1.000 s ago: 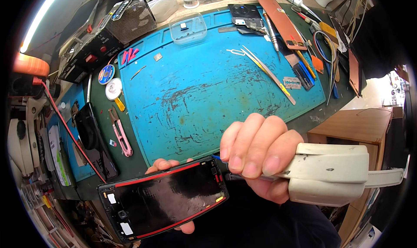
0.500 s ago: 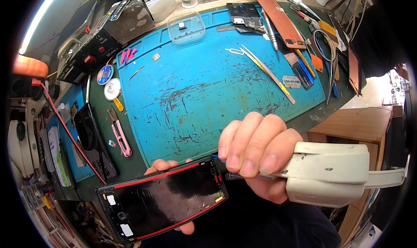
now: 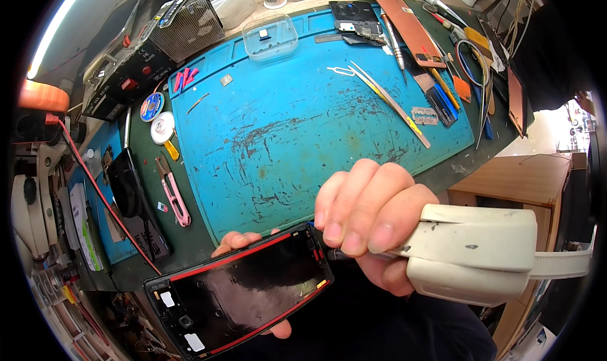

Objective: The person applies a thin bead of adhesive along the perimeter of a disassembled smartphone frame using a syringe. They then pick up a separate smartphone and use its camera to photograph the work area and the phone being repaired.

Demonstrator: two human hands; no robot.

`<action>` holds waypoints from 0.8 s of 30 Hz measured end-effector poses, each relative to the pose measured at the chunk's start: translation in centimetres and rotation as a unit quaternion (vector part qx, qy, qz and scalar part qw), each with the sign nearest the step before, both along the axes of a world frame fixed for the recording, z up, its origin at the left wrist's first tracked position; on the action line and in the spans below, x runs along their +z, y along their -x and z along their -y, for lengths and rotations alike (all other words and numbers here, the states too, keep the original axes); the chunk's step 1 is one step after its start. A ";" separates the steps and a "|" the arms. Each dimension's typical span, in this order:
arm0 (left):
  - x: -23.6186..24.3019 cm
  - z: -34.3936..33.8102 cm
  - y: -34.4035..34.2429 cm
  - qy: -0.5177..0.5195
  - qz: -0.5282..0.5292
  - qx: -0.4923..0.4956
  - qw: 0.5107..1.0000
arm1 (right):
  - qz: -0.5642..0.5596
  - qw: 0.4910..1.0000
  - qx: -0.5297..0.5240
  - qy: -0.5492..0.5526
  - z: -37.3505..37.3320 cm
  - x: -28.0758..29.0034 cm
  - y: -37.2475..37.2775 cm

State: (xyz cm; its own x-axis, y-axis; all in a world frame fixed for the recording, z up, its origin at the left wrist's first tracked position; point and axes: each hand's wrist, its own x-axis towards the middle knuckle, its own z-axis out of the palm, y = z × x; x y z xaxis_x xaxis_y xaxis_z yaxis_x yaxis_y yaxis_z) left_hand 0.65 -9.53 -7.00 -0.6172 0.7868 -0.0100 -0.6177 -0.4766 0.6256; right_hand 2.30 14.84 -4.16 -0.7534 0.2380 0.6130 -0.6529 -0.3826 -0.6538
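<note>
- I find the black phone panel [image 3: 259, 291] held at the near left, by the near edge of the blue mat [image 3: 272, 171].
- The left hand [image 3: 236, 240] is mostly hidden beneath it. Fingertips show at the far long edge and a digit at the near one; partly closed, they hold the panel between them.
- The panel's long axis runs left to right, right end angled toward the far side. Its glossy face, red strips along both long edges, is turned up to me.
- I record the right hand [image 3: 373, 212] curled tightly around the left end of a cream tool [image 3: 474, 250], whose body extends rightward from the fist.
- The right fingers sit just beside the panel's right end; I cannot tell whether they touch it.
</note>
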 end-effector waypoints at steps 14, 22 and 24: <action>0.1 -1.9 -0.1 -0.044 -0.086 0.060 0.993 | 0.044 0.999 -0.006 0.003 0.3 0.4 -0.7; 0.2 -2.0 0.0 -0.011 -0.130 0.052 0.990 | 0.008 0.999 -0.017 -0.044 -0.1 -0.4 0.4; 0.3 -1.8 0.1 0.011 -0.135 0.037 0.990 | 0.013 0.998 -0.022 -0.050 0.1 -0.3 0.3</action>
State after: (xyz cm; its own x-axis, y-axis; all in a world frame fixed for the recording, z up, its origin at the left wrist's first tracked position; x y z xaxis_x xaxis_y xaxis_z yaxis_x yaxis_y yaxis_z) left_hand 0.51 -7.73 -6.75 -0.6556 0.7407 0.1467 -0.3899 -0.4984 0.7743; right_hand 1.96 14.72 -4.44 -0.7599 0.2094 0.6154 -0.6494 -0.2862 -0.7045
